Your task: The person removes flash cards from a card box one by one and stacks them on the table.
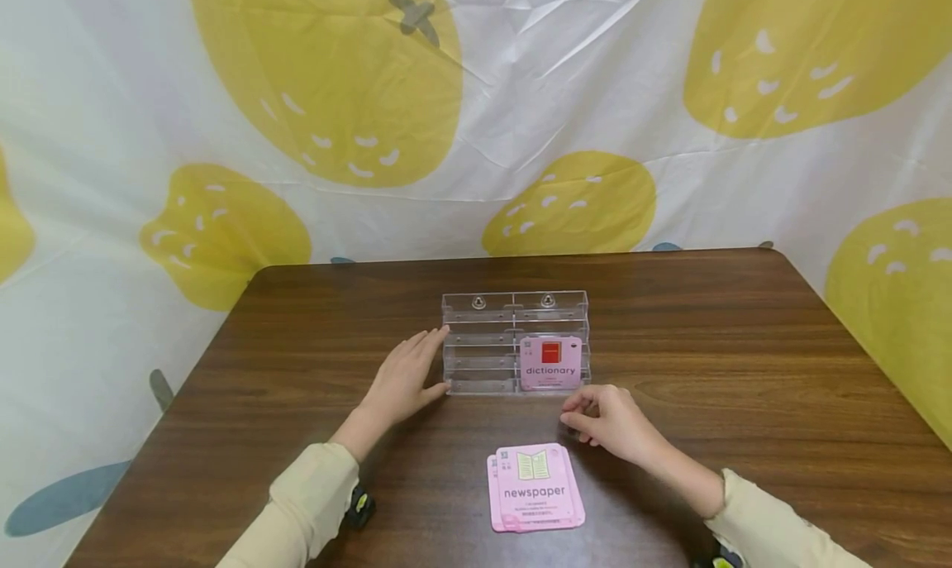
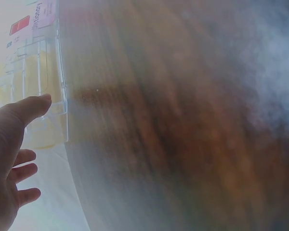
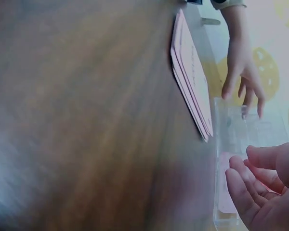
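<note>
A clear plastic tiered card rack stands in the middle of the table. Its lower right pocket holds a pink "dictionary" card. My left hand rests its thumb and fingertips at the rack's left side, fingers fairly straight; in the left wrist view the thumb overlaps the rack's corner. Just in front of the rack's right end, my right hand hovers with loosely curled fingers and nothing in them. Between the forearms lies a small stack of pink cards, the top one reading "newspaper".
The dark wood table ends at a back edge against a white cloth printed with yellow fruit. Both wrists carry dark strapped devices, the left one sitting below its sleeve.
</note>
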Motion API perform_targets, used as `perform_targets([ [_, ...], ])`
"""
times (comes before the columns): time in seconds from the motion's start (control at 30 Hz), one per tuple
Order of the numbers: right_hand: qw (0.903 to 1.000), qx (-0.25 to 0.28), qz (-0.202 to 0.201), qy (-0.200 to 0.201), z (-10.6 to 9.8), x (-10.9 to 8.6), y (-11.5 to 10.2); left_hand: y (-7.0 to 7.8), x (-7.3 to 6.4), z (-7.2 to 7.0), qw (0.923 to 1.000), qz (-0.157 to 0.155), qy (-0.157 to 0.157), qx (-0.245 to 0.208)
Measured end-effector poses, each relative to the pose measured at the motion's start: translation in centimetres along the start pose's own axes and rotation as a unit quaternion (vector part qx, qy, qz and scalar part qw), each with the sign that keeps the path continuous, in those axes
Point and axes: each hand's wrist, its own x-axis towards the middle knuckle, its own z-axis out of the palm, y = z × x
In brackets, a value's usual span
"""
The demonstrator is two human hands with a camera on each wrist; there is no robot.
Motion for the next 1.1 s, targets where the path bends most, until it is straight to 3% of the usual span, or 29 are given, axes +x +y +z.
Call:
perform_targets([
  [0.87, 0.9929, -0.09, -0.052, 0.058, -3.0, 2.9, -0.2, 0.0, 0.0, -0.1, 1.0, -0.001, -0.006, 0.004],
  [1.1, 0.9923, -0.071, -0.061, 0.081, -3.4, 3.5, 0.0, 0.0, 0.0, 0.0, 1.0, 0.002, -0.005, 0.006],
])
